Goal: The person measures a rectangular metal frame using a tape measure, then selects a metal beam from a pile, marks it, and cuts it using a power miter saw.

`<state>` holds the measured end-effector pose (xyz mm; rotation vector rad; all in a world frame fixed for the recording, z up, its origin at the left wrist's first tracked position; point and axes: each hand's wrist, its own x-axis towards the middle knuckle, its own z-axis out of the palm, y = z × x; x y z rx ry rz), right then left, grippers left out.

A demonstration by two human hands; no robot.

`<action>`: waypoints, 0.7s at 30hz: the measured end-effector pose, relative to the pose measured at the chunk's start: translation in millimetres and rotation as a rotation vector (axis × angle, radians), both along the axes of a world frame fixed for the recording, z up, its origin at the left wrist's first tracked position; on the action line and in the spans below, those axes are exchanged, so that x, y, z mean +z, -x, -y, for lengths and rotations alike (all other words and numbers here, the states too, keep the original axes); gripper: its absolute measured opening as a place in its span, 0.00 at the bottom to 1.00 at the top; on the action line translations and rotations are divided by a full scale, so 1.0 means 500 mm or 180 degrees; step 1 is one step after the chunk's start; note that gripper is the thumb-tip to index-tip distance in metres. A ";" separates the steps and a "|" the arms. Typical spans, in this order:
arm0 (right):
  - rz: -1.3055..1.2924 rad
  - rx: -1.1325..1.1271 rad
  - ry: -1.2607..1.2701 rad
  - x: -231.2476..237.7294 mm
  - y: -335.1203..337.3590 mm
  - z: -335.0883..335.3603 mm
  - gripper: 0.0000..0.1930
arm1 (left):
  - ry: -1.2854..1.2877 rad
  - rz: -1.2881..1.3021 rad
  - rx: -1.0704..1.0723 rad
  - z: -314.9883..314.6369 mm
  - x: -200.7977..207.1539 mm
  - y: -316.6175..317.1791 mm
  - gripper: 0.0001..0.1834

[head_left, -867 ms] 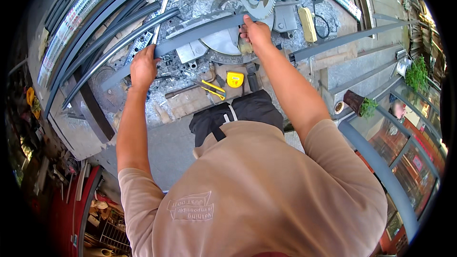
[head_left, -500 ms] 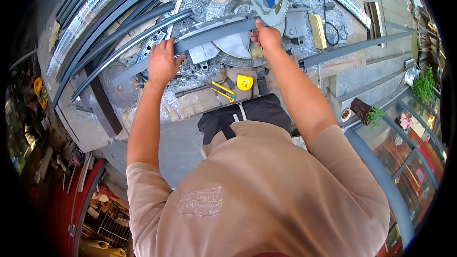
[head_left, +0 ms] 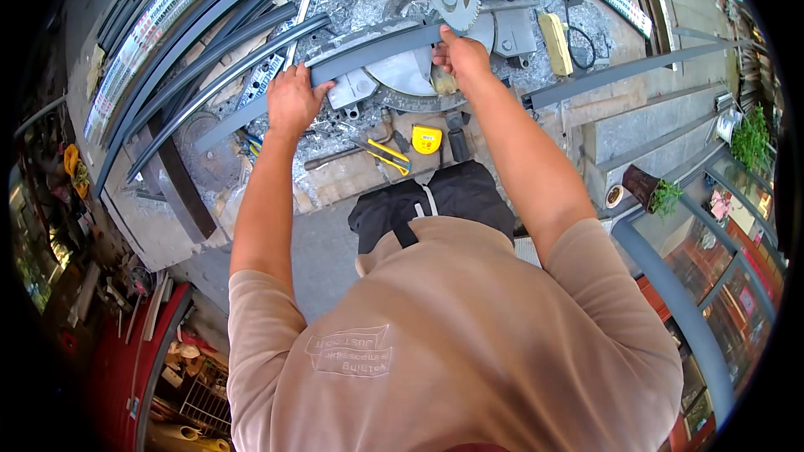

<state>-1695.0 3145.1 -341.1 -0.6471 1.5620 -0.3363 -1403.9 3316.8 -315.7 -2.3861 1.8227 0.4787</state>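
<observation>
A long grey metal profile (head_left: 377, 53) lies across the bed of a miter saw, slanting up to the right. My left hand (head_left: 293, 99) is closed over its left part, fingers on the far side and thumb on the near side. At its right end, my right hand (head_left: 463, 57) grips the profile with curled fingers, close below the toothed round saw blade (head_left: 458, 2). What the lower fingers of that hand touch is partly hidden. The round saw table (head_left: 406, 71) shows beneath the profile.
Nearer me lie a yellow tape measure (head_left: 426, 139), a yellow utility knife (head_left: 389, 155) and a socket wrench (head_left: 335, 158). More grey profiles (head_left: 226, 75) are stacked at left. Metal shavings cover the bench. A pale yellow block (head_left: 554, 43) and another long profile (head_left: 628, 74) lie right.
My left hand has shifted slightly right along the profile, and its fingers have closed on it. My right hand stays at the profile's end. The whole view has shifted a little.
</observation>
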 end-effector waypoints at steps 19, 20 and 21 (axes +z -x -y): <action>-0.0482 0.2456 0.3141 0.709 -0.064 0.320 0.26 | 0.0300 0.0175 0.0078 -0.006 -0.033 0.010 0.37; -0.0196 0.2682 0.3011 0.702 -0.063 0.326 0.24 | 0.0293 0.0156 0.0065 0.001 -0.028 0.014 0.38; -0.0270 0.2551 0.3336 0.676 -0.055 0.361 0.20 | 0.0288 0.0135 0.0051 0.010 -0.023 0.017 0.38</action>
